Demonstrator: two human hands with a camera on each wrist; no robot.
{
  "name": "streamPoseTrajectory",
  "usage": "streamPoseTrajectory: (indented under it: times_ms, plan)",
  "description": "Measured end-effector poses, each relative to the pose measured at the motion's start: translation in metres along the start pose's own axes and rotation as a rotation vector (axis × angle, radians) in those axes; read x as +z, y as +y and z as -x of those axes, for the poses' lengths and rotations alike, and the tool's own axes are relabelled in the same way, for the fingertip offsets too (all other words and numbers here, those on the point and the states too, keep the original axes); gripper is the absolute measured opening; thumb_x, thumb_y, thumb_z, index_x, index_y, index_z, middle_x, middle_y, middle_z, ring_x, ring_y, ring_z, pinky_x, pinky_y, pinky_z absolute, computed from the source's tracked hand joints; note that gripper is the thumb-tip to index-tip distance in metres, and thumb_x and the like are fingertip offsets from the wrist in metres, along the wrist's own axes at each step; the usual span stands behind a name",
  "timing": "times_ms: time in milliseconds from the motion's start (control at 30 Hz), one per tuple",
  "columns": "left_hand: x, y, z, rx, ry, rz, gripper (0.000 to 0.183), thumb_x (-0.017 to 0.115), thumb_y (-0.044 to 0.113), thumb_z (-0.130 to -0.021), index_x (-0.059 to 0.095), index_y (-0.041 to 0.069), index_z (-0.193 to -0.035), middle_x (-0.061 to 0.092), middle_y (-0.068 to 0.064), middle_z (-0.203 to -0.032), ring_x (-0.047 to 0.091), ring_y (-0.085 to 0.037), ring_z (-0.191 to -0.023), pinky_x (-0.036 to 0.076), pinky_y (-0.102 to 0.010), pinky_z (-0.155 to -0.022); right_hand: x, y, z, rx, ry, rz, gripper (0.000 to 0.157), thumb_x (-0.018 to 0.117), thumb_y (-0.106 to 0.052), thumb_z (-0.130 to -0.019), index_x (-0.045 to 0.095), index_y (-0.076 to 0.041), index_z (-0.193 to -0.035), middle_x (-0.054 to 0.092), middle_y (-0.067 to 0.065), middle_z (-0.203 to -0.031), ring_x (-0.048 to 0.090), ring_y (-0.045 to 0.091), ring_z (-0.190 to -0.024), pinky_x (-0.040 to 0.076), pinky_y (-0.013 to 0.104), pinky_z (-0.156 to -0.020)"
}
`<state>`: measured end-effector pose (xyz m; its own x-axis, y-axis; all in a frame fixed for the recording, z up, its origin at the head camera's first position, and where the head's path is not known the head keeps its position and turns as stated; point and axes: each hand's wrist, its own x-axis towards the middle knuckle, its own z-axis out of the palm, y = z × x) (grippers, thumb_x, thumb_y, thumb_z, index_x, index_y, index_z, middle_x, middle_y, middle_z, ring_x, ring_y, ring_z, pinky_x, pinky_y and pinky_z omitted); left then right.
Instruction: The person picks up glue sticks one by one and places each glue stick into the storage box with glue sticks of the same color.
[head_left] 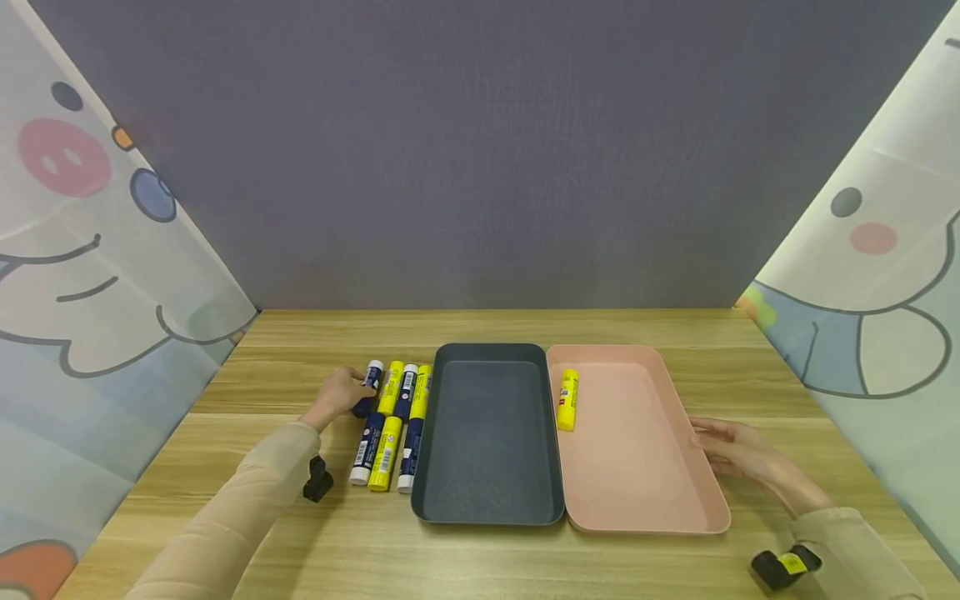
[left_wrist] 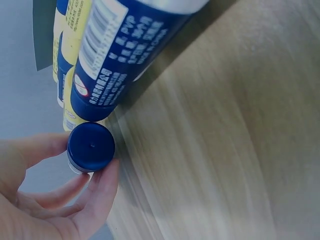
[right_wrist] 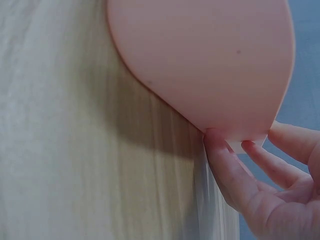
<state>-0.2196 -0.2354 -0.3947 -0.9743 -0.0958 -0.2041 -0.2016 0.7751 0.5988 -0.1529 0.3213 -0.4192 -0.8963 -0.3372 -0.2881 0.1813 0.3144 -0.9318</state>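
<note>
My left hand (head_left: 342, 392) pinches a dark blue glue stick (left_wrist: 91, 147) between thumb and fingers, at the far-left end of a group of glue sticks. Beside it lie a yellow glue stick (head_left: 391, 388), another blue one (head_left: 406, 392) and a second yellow one (head_left: 421, 392). A nearer row has a blue glue stick (head_left: 367, 450), a yellow one (head_left: 386, 454) and a further blue one (head_left: 410, 454). On the right, the fingertips of my right hand (head_left: 738, 450) touch the outer side wall of the pink tray (right_wrist: 200, 65), fingers loosely extended.
One yellow glue stick (head_left: 567, 400) lies inside the pink tray, near its left wall. A dark grey tray (head_left: 487, 517) stands between the glue sticks and the pink tray. Behind the wooden table (head_left: 480, 567) rises a grey panel (head_left: 495, 158), with cartoon-printed sheets on both sides.
</note>
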Motion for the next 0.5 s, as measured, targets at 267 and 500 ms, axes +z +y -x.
streamPoseTrajectory:
  times_ms: [267,500]
  plan:
    - [-0.0037,-0.0016,0.0001,0.014,-0.010,0.041,0.044,0.059,0.009,-0.080,0.046,-0.018,-0.113,0.052,-0.035,-0.100,0.059,-0.024,-0.064,0.052,-0.031,-0.052,0.0002,0.0001,0.0000,-0.002,0.000,0.024,0.064,0.050,-0.018,-0.090,0.016,0.020,-0.129,0.050,0.025,-0.119,0.057,0.002,-0.090,0.049,0.031,-0.078]
    - [-0.0048,-0.0029,-0.0020,0.022,-0.003,0.052,0.044,0.059,0.010,-0.081,0.046,-0.017,-0.113,0.054,-0.034,-0.097,0.059,-0.022,-0.062,0.052,-0.032,-0.051,0.0002,-0.0005,0.0003,0.001,-0.010,0.017,0.064,0.049,-0.018,-0.091,0.015,0.020,-0.130,0.051,0.023,-0.119,0.058,0.003,-0.090,0.049,0.031,-0.078]
